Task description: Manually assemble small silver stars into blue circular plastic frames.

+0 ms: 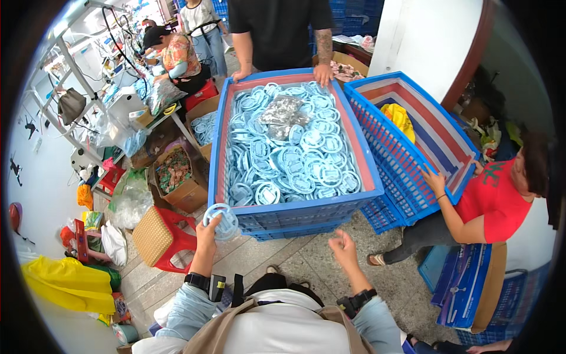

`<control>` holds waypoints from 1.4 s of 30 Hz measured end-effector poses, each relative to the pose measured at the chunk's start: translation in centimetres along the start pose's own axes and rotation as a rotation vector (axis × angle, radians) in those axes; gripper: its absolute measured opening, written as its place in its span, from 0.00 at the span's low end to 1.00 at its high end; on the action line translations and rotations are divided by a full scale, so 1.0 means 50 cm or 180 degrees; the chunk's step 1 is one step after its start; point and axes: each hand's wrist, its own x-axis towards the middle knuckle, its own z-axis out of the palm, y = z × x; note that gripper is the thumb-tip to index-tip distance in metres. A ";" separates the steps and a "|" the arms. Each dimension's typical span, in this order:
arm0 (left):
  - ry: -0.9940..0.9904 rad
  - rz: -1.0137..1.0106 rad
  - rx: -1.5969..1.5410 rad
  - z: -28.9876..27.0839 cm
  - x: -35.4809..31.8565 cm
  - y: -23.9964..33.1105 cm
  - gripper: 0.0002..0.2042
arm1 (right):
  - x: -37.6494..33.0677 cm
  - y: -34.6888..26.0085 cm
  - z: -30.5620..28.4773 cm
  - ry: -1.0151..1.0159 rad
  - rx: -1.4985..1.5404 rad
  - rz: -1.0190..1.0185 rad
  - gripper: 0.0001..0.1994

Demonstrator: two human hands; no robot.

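Observation:
Pinched in my left hand is a light blue ring-shaped plastic piece, held near the front left corner of a large blue crate. Many pieces of the same kind fill that crate inside its pink lining. On top of them lies a clear bag of small silvery parts. My right hand is in the air before the crate's front side, fingers apart, holding nothing. A person in black stands across from me with both hands on the crate's far rim.
At the right, a person in red grips a tilted blue crate with a striped lining and a yellow bag. A red stool and a cardboard box stand left. Flattened cartons lie lower right.

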 end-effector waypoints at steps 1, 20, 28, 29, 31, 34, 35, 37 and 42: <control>0.0196 0.0013 -0.0248 -0.017 -0.006 0.008 0.11 | 0.023 -0.011 0.012 0.0105 0.0164 -0.0081 0.29; -0.0571 -0.0384 0.0345 -0.213 0.409 0.095 0.10 | 0.120 -0.075 0.282 0.1691 -0.0156 -0.0295 0.36; -0.1313 -0.0885 0.0205 -0.177 0.508 0.143 0.10 | -0.018 -0.024 0.380 0.2351 -0.0807 0.0126 0.21; -0.1446 -0.0926 0.0222 -0.158 0.505 0.150 0.10 | -0.037 -0.020 0.380 0.2387 -0.0814 0.0123 0.21; -0.1605 -0.0926 0.0274 -0.132 0.492 0.141 0.10 | -0.065 -0.008 0.387 0.2582 -0.0297 0.0420 0.15; -0.1937 -0.0936 0.0436 -0.114 0.516 0.114 0.11 | -0.092 0.009 0.396 0.2835 -0.0301 0.0572 0.15; -0.1976 -0.1041 0.0329 -0.098 0.504 0.129 0.10 | -0.100 -0.003 0.409 0.2865 -0.0280 0.0597 0.15; -0.2061 -0.1152 0.0229 -0.086 0.514 0.144 0.10 | -0.115 -0.035 0.429 0.2959 -0.0086 0.0489 0.14; -0.2350 -0.1102 0.0501 -0.071 0.601 0.139 0.09 | -0.145 -0.066 0.524 0.3362 -0.0601 0.0644 0.13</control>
